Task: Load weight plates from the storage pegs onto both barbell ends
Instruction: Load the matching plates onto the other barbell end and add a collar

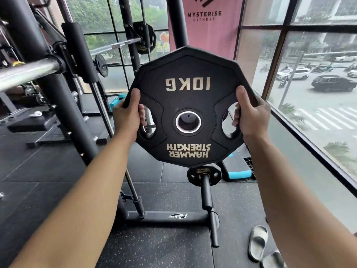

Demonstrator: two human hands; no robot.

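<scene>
I hold a black 10 kg weight plate [188, 97] upright in front of me, its lettering upside down. My left hand [128, 111] grips its left cut-out handle and my right hand [249, 113] grips the right one. The near barbell end [29, 71], a bare chrome sleeve, runs in from the left at upper left. The far barbell end carries a black plate [144, 37] at the back. Below the held plate, a small plate [204, 176] sits on a low storage peg [209, 202] of the rack base.
The black rack upright [63, 113] and a slanted guide rod [116, 144] stand between me and the barbell. A large window wall [309, 117] runs along the right. Grey slippers [258, 242] lie on the rubber floor at lower right. A bench [31, 124] sits at left.
</scene>
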